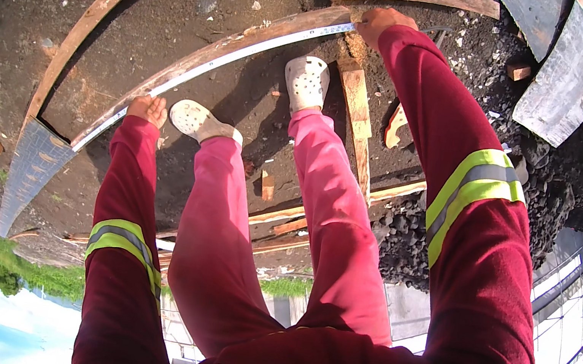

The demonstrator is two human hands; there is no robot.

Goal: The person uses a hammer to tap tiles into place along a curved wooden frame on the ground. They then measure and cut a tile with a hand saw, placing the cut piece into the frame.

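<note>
A long wooden board lies on the dirt in front of me, bowed by the lens. Along its near edge runs a white measuring tape, with small marks showing toward its right end. My left hand is closed at the board's left part, its fingers curled over the tape at the edge. At the board's right end, my right hand is closed around the tape's end; what lies inside the fist is hidden. My feet, in pale clogs, stand just on the near side of the board.
Another plank lies beyond, meeting a grey sheet at left. A timber piece crosses near my right foot, beside an orange curved handle. Grey sheets and dark rubble lie to the right.
</note>
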